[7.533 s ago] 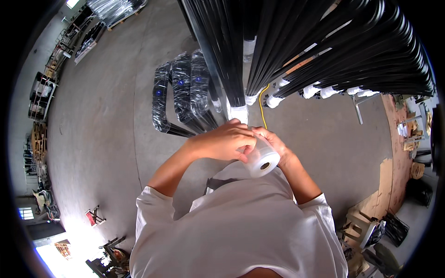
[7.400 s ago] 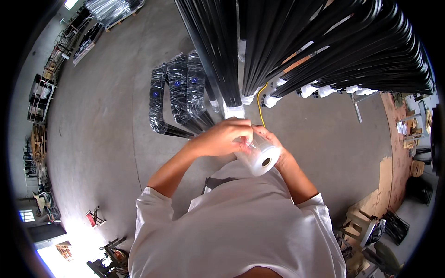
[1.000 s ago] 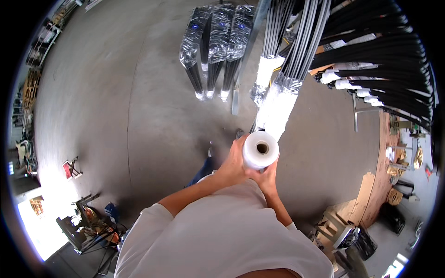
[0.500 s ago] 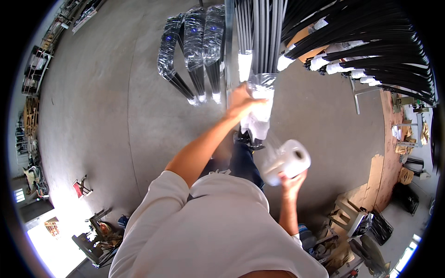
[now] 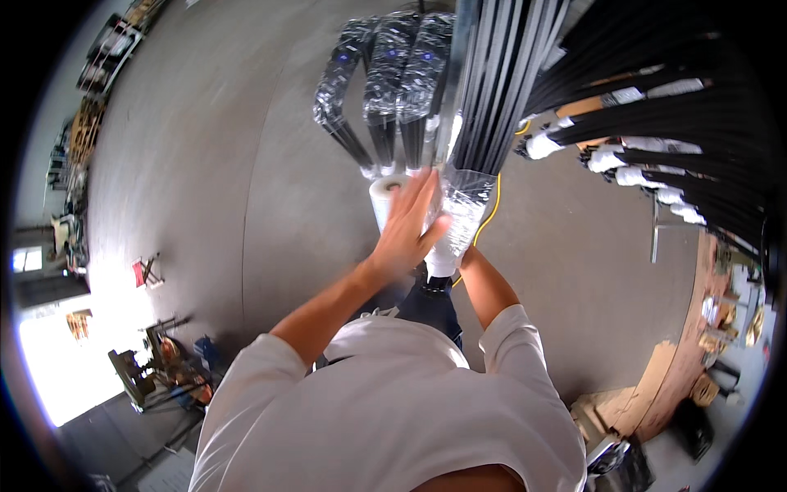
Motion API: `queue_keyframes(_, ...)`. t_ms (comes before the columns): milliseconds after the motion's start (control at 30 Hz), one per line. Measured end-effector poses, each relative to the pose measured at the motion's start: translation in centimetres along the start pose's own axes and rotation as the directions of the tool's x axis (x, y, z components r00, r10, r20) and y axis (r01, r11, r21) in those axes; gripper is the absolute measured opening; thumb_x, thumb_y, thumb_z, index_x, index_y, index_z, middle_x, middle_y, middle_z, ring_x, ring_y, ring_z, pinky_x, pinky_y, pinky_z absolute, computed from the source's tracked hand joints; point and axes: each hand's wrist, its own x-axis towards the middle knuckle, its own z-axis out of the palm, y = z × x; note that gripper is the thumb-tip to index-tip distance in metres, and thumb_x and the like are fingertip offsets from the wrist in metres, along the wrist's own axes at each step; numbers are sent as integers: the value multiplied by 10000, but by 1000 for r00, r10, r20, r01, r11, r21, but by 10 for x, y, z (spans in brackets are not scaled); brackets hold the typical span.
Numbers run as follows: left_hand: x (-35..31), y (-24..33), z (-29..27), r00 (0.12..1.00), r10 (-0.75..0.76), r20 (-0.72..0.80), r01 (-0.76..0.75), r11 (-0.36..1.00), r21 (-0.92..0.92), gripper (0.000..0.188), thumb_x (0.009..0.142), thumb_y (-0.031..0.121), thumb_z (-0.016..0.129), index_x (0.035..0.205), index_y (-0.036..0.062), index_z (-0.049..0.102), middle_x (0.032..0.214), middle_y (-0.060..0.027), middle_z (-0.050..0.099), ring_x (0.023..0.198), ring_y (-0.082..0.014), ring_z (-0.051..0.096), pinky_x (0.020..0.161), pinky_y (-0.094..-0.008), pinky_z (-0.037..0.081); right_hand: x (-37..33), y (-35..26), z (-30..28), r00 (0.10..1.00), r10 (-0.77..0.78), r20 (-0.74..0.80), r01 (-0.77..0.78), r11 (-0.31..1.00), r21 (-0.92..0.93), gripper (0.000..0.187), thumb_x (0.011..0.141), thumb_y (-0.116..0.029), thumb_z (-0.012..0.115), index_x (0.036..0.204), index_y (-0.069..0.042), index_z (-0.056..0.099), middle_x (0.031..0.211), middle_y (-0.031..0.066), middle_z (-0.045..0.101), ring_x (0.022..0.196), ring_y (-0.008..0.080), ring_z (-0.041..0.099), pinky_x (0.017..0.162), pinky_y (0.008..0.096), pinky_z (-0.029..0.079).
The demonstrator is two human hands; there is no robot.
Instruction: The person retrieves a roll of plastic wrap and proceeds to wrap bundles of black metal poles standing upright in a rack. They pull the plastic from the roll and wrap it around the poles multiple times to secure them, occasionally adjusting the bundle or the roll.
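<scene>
Left hand [image 5: 407, 228] unclenched, fingers straight, at wrapped end [image 5: 467, 217] of black tube bundle [image 5: 504, 98]; contact unclear. Film roll [image 5: 379, 199] left of wrapped end, partly behind left hand. Right hand [image 5: 467, 259] mostly hidden; cannot tell its grip. Yellow cable [image 5: 490, 220] beyond.

One film roll [image 5: 380, 202], three blue-dotted bundles [image 5: 385, 86] and one red stool [image 5: 138, 274] are visible.
</scene>
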Motion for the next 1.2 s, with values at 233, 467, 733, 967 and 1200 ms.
queue_keyframes(233,-73,-57,21,849,-475,-229,360,840,-406,922,623,166,739,1304,-15,143,1252,-233,312,1167,-337,355,977,-412,283,2,10,11,982,115,153,-115,993,-8,557,795,-324,464,1219,-10,284,1133,177,439,924,271,533,783,339,461)
queue_keyframes(467,-117,-55,-7,822,-567,56,399,502,-767,783,612,67,720,1248,24,266,1134,-122,451,1048,-199,465,873,-346,410,-17,5,4,952,183,244,-176,983,-53,712,851,-479,365,1345,-17,140,1282,234,347,1044,319,502,853,357,441)
queue_keyframes(733,-154,-5,-31,893,-357,273,441,580,-685,943,561,208,761,1283,48,175,1211,-122,357,1157,-221,353,966,-379,298,-120,31,-7,747,-482,-458,329,866,-377,269,865,-164,435,1062,6,501,956,123,558,863,194,538,772,279,426)
queue_keyframes(967,-145,28,-25,976,-172,133,217,834,-507,865,547,209,780,1203,27,245,1166,-169,382,1072,-285,427,885,-384,367,-154,68,158,758,-590,-277,-31,392,-920,715,619,-146,708,1217,-6,341,1143,120,426,1028,225,474,880,350,384)
queue_keyframes(1200,-91,9,-56,813,67,579,339,754,-563,618,694,117,646,1241,24,375,1182,-158,449,1050,-239,493,909,-332,380,-155,64,132,563,-701,-438,54,560,-827,912,537,-217,783,1253,11,266,1150,135,414,1034,218,473,882,344,389)
